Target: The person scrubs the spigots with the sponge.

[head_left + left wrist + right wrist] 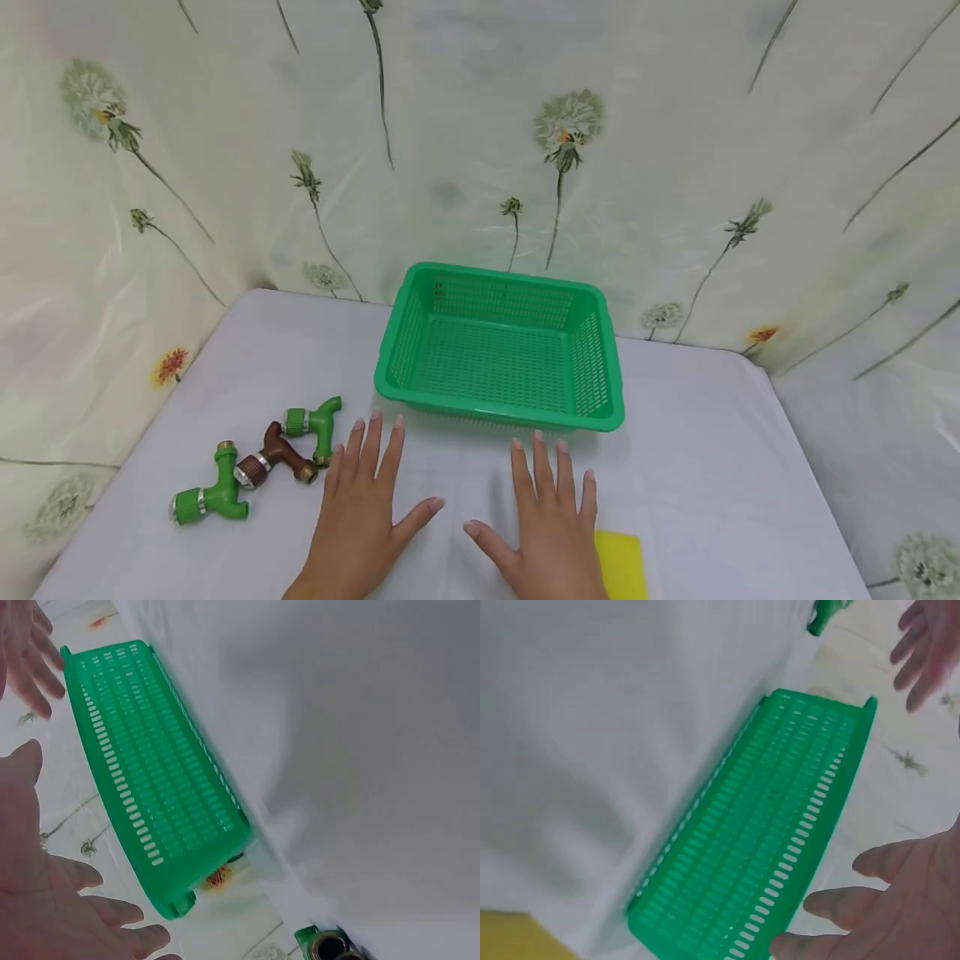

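Left hand (360,508) & right hand (547,521) flat on smooth white tablecloth (712,467), fingers spread, holding nothing. Rect. green plastic basket (501,408) w/ slotted mesh walls just beyond fingertips. Three glossy T-shaped hose fittings (258,467), two green, one brown, near left hand. Yellow flat sheet (622,567) beside right hand.

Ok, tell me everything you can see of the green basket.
The green basket is a rectangular tray of glossy plastic, as it looks, with a rolled rim, sloped walls full of slots and a perforated floor. It stands upright and has nothing in it, set on the white table toward the back, near the flowered curtain. Nothing touches it but the table. Both hands lie flat just in front of it, the left hand and the right hand, their fingers short of its near rim.
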Available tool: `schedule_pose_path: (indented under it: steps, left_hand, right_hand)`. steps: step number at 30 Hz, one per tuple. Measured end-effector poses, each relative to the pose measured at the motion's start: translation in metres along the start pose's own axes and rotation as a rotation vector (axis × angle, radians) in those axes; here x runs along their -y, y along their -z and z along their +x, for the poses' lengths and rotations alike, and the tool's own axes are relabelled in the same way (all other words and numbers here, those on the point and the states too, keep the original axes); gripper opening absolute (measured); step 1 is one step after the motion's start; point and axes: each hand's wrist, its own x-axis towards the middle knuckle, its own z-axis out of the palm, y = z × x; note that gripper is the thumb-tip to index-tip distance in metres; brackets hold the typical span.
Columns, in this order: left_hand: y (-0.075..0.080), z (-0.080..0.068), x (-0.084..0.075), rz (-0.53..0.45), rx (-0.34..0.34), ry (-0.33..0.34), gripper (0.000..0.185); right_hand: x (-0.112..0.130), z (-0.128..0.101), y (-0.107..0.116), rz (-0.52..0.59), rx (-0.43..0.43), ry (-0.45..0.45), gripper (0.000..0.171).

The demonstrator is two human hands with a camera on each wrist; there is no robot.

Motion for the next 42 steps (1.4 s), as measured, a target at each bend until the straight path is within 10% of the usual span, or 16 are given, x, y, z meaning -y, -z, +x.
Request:
schedule_pose_path:
  steps: [17,42]
  left_hand:
    - [0.0,0.01,0.045,0.134,-0.028,0.03,0.124]
    - [-0.011,0.036,0.091,0.138,-0.027,0.097,0.087]
  right_hand:
    - [-0.046,-0.022,-0.007,-0.094,-0.063,-0.103,0.117]
    - [-0.087,-0.053,-0.018,-0.109,0.263,-0.398,0.116]
